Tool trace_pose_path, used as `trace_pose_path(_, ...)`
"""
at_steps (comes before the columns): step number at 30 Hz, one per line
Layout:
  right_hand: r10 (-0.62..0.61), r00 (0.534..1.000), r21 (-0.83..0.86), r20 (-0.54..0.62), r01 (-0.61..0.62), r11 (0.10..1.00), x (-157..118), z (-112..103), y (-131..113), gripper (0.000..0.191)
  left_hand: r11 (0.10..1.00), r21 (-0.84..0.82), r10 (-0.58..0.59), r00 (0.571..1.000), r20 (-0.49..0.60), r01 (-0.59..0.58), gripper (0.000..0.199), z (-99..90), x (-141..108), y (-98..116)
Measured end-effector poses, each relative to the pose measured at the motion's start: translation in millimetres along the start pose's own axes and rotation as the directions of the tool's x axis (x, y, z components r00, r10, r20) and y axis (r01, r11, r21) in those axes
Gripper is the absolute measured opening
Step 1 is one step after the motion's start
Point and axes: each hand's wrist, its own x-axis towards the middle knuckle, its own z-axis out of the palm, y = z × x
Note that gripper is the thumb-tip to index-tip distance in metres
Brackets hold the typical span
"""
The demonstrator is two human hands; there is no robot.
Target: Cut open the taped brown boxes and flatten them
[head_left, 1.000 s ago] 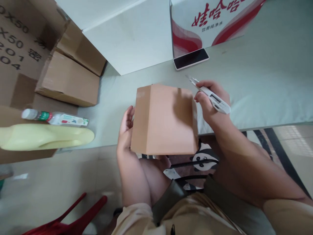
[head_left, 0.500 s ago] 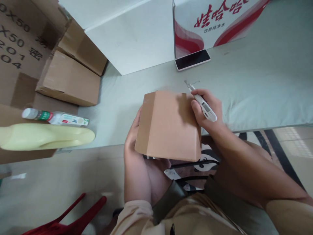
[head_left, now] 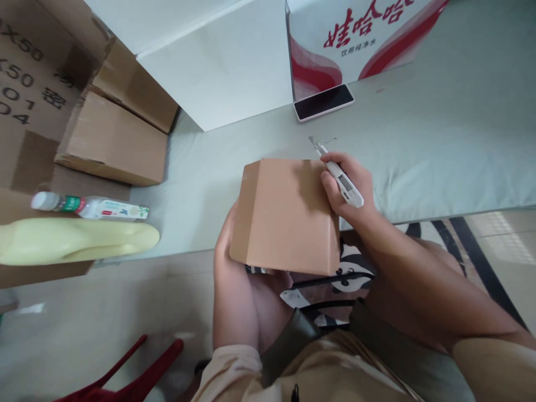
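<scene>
A small brown cardboard box (head_left: 288,215) is held over the front edge of the table, a flap folded out toward me. My left hand (head_left: 226,231) grips its left side, with the fingers hidden behind the cardboard. In my right hand (head_left: 349,181) is a white utility knife (head_left: 344,183), its blade extended and pointing up and away to the left. That hand is at the box's upper right corner, and the blade lies past the far edge. A thin curled sliver shows beside the blade tip.
Beyond the box, a phone (head_left: 324,103) lies against a white and red carton (head_left: 352,44). Leftward are brown cartons (head_left: 113,137), a plastic bottle (head_left: 90,206) and a pale yellow object (head_left: 79,240). The table edge runs below the box; a red chair (head_left: 138,371) stands lower left.
The view has shifted slightly, so most things appear a little further left. Both hands keep their hold on the box and the utility knife, nearly unmoved.
</scene>
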Motion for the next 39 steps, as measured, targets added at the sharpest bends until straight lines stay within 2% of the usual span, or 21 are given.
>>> trace_pose_path(2, 0.005, 1.0, 0.007, -0.002, -0.005, 1.0, 0, 0, 1, 0.025, 0.984, -0.037, -0.173, 0.985, 0.003, 0.173, 0.051, 5.1, 0, 8)
trace_pose_path(4, 0.007, 1.0, 0.005, -0.008, -0.007, 1.0, 0, 0, 1, 0.025, 0.934, -0.097, -0.35, 0.936, -0.047, 0.344, 0.05, 11.0, -1, 15)
trace_pose_path(6, 0.011, 1.0, 0.002, -0.011, -0.011, 1.0, 0, 1, 2, 0.025, 0.904, -0.131, -0.42, 0.904, -0.082, 0.408, 0.049, 14.0, -1, 18)
trace_pose_path(8, 0.012, 1.0, 0.002, -0.013, -0.012, 1.0, 1, 1, 3, 0.024, 0.947, -0.089, -0.315, 0.945, -0.089, 0.308, 0.043, 12.4, 0, 17)
trace_pose_path(10, 0.006, 1.0, 0.0, -0.018, -0.006, 1.0, 2, 0, 4, 0.024, 0.992, -0.013, -0.123, 0.989, -0.086, 0.122, 0.03, 7.6, 2, 15)
trace_pose_path(11, 0.004, 1.0, -0.003, -0.019, -0.004, 1.0, 2, -1, 6, 0.024, 0.999, 0.011, -0.035, 0.996, -0.086, 0.036, 0.024, 4.8, 4, 14)
trace_pose_path(13, 0.005, 1.0, -0.008, -0.013, -0.005, 1.0, 3, -2, 8, 0.025, 0.998, 0.021, 0.064, 0.994, -0.093, -0.062, 0.03, -0.2, 7, 12)
trace_pose_path(16, 0.017, 1.0, -0.008, 0.003, -0.017, 1.0, 3, -4, 11, 0.026, 0.995, 0.04, 0.101, 0.982, -0.159, -0.096, 0.028, -5.6, 15, 9)
trace_pose_path(18, 0.014, 1.0, -0.006, 0.012, -0.013, 1.0, 3, -4, 11, 0.026, 0.991, 0.042, 0.136, 0.961, -0.239, -0.13, 0.023, -8.6, 21, 7)
trace_pose_path(21, -0.007, 1.0, -0.005, 0.025, 0.007, 1.0, 2, -2, 8, 0.026, 0.968, -0.023, 0.23, 0.915, -0.33, -0.251, 0.03, -13.3, 31, 2)
trace_pose_path(23, -0.019, 0.999, 0.001, 0.038, 0.019, 1.0, 1, 0, 5, 0.024, 0.958, -0.052, 0.25, 0.907, -0.339, -0.283, 0.039, -16.3, 34, 0)
trace_pose_path(25, -0.027, 0.998, 0.006, 0.05, 0.026, 1.0, 1, 0, 3, 0.024, 0.962, -0.036, 0.246, 0.918, -0.311, -0.27, 0.044, -19.1, 34, -1)
trace_pose_path(30, -0.025, 0.998, -0.003, 0.052, 0.025, 1.0, 0, 1, 3, 0.024, 0.963, 0.006, 0.264, 0.938, -0.226, -0.269, 0.046, -23.0, 33, 0)
trace_pose_path(36, -0.021, 0.998, 0.004, 0.058, 0.021, 1.0, 0, 0, 4, 0.024, 0.957, -0.096, 0.246, 0.941, -0.232, -0.274, 0.042, -17.5, 30, 2)
trace_pose_path(39, -0.05, 0.997, 0.027, 0.051, 0.048, 0.998, -2, 0, 3, 0.024, 0.944, -0.186, 0.233, 0.95, -0.21, -0.273, 0.046, -11.8, 25, 3)
